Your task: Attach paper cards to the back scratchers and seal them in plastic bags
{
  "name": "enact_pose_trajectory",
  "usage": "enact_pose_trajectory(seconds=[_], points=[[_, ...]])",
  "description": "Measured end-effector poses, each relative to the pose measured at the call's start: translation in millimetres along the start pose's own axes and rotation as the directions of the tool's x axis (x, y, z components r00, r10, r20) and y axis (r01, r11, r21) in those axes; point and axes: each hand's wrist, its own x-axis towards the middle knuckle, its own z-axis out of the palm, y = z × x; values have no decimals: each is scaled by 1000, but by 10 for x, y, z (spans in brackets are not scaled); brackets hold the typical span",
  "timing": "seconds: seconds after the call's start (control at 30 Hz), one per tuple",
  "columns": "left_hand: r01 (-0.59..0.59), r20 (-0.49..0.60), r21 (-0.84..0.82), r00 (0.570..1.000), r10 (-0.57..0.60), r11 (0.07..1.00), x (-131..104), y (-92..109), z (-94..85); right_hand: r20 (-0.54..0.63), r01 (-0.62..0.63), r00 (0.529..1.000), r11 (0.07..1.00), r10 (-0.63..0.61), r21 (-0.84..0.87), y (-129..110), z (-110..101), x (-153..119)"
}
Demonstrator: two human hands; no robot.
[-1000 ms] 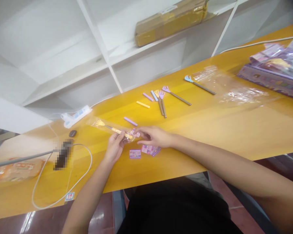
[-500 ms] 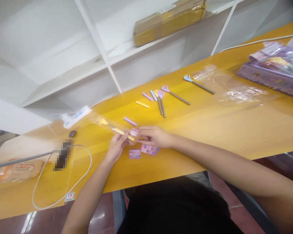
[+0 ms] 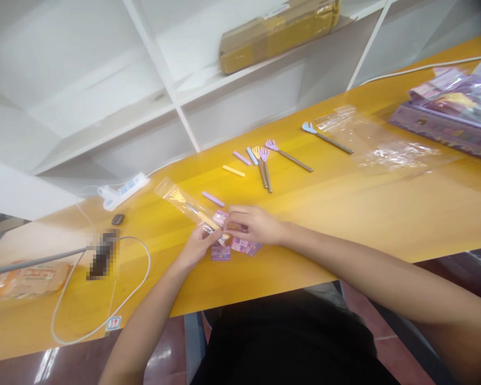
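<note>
Scratcher with yellow hand-shaped head, sleeved in clear bag above table. Clamped near lower end within left grip. Close beside same end, right grip with curled fingers; pinching or not, impossible to tell. Just below, pink-purple cards; farther back, purple stick and four gray-shafted scratchers.

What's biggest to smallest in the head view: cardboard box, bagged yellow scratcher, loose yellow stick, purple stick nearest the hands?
Cardboard box
Bagged yellow scratcher
Loose yellow stick, nearest purple stick: too alike to rank
</note>
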Motion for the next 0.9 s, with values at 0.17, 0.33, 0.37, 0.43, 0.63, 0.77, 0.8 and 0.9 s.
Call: enact_pose_trajectory(seconds=[0.17,0.33,0.37,0.43,0.63,0.77,0.8,0.9], points=[[37,7,-118,999,-37,992,-14,46,57,-39,-19,999,999,20,35,14,24,-8],[28,82,-169,997,-14,985,-9,28,106,13,-53,999,997,53,50,22,-4,5],[21,90,-169,996,-6,985,-5,15,101,18,-56,998,997,55,52,22,-13,8],[12,109,-156,994,5,988,7,-16,80,34,-53,998,997,51,56,18,-31,14],[-45,194,-68,979,57,997,34,-118,-25,49,25,998,991,-31,128,-15,-46,33],[-44,234,17,971,39,999,31,-114,-59,33,-9,999,990,5,142,-23,-28,28],[-40,244,39,969,29,998,25,-94,-57,26,-29,999,989,25,147,-23,-21,25],[-25,244,92,970,2,995,-1,-6,-26,16,-77,997,983,75,168,-23,-5,15]])
